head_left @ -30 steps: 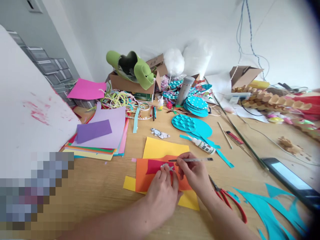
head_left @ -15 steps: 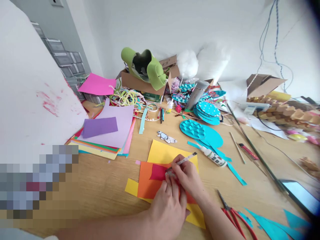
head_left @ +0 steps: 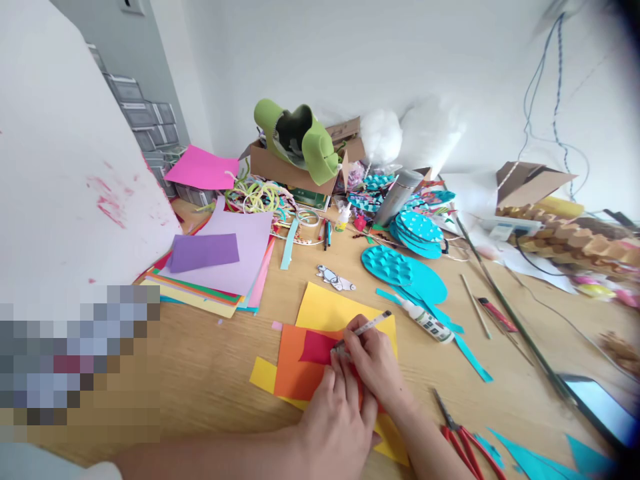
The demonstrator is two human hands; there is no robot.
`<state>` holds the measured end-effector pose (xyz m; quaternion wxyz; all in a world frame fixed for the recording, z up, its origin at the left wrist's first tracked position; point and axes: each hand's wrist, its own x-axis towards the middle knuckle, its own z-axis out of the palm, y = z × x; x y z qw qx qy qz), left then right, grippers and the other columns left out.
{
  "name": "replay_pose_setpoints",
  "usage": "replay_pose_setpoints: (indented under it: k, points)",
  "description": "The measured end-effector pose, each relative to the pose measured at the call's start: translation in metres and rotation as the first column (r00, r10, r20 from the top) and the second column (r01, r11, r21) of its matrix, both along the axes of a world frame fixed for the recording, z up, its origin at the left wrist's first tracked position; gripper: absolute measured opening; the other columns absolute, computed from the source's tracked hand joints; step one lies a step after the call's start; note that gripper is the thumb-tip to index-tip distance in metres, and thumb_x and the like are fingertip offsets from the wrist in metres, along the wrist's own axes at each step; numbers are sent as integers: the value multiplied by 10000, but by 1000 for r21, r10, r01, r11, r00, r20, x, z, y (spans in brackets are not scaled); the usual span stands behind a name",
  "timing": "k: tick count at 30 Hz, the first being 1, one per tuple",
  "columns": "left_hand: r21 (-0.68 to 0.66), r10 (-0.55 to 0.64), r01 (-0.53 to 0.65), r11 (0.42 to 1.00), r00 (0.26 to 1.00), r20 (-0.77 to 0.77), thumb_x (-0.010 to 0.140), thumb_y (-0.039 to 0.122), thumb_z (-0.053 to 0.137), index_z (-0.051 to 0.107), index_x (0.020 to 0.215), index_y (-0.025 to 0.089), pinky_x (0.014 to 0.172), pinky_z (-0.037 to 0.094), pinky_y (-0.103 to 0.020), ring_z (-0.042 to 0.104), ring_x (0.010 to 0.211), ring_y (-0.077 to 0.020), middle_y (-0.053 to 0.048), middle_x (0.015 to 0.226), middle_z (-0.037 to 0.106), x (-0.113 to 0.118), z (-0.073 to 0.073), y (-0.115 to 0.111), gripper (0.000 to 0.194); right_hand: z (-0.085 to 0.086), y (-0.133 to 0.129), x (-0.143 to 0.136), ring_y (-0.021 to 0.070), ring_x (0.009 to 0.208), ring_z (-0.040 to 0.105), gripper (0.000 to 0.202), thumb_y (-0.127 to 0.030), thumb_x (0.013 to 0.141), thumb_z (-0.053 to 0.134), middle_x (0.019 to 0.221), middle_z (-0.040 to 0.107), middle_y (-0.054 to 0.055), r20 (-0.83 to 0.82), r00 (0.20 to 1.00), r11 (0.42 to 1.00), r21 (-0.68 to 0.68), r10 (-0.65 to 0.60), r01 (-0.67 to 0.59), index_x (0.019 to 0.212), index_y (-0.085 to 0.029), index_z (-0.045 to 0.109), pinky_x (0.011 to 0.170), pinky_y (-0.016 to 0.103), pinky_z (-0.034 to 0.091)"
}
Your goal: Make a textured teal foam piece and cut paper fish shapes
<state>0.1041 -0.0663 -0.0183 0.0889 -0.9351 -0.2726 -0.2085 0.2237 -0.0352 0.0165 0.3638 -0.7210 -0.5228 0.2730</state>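
My right hand (head_left: 373, 350) is closed round a slim white pen (head_left: 373, 323) with a dark end, its tip low over the red paper (head_left: 316, 347). With fingers stretched out, my left hand (head_left: 340, 407) presses down beside that tip, on a small pale cut-out (head_left: 341, 349) that is mostly hidden. The red piece lies on an orange sheet (head_left: 295, 379), which rests on a yellow sheet (head_left: 323, 303). Just beyond the yellow sheet lies a paper cut-out of a drawn animal figure (head_left: 336, 278). Red-handled scissors (head_left: 460, 433) lie to the right of my right forearm.
A stack of coloured paper (head_left: 250, 267) is on the left. On the right are a white glue bottle (head_left: 425, 319), turquoise ovals (head_left: 425, 277), a long stick (head_left: 505, 297) and a phone (head_left: 600, 407). A green roll (head_left: 300, 140) tops a cardboard box (head_left: 280, 170) at the back.
The camera view has shifted slightly, so the background sits a little further right. Both hands keep almost the same place on the paper, the pen still in my right hand.
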Motion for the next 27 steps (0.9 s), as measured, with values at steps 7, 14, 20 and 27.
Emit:
replay_pose_setpoints:
  k: [7, 14, 20, 27]
  points:
    - [-15, 5, -6, 1000, 999, -34, 774, 600, 624, 588, 1171, 39, 959, 296, -480, 595, 1078, -375, -269, 1138, 647, 0, -2, -2, 688, -1, 0, 1, 126, 509, 440, 184, -292, 848, 458, 538, 474, -43, 9, 1000, 1000, -3, -2, 2, 679, -222, 438, 498, 237, 339]
    - [-84, -27, 20, 996, 996, -83, 833, 576, 561, 568, 1207, 38, 932, 306, -462, 566, 1084, -351, -238, 1133, 652, -2, 5, -1, 656, 3, -2, -2, 142, 506, 482, 191, -301, 858, 464, 539, 503, -33, -16, 999, 999, -6, 43, -43, 681, -232, 441, 498, 246, 364]
    - [-172, -71, 49, 984, 990, -125, 847, 526, 569, 614, 1077, 87, 673, 368, -350, 549, 887, -263, -160, 933, 671, -3, 13, 1, 497, 9, -2, -4, 151, 482, 527, 166, -306, 844, 486, 525, 561, -21, -28, 997, 997, -34, 74, -75, 699, -236, 449, 482, 245, 386]
    - [-208, 19, -62, 976, 980, -200, 910, 506, 484, 545, 1146, 110, 487, 304, -288, 550, 578, -178, -102, 791, 645, -6, 13, -9, 465, 3, -3, -3, 137, 469, 501, 117, -270, 796, 519, 513, 545, -30, 7, 995, 994, -51, 95, -95, 694, -226, 481, 468, 232, 374]
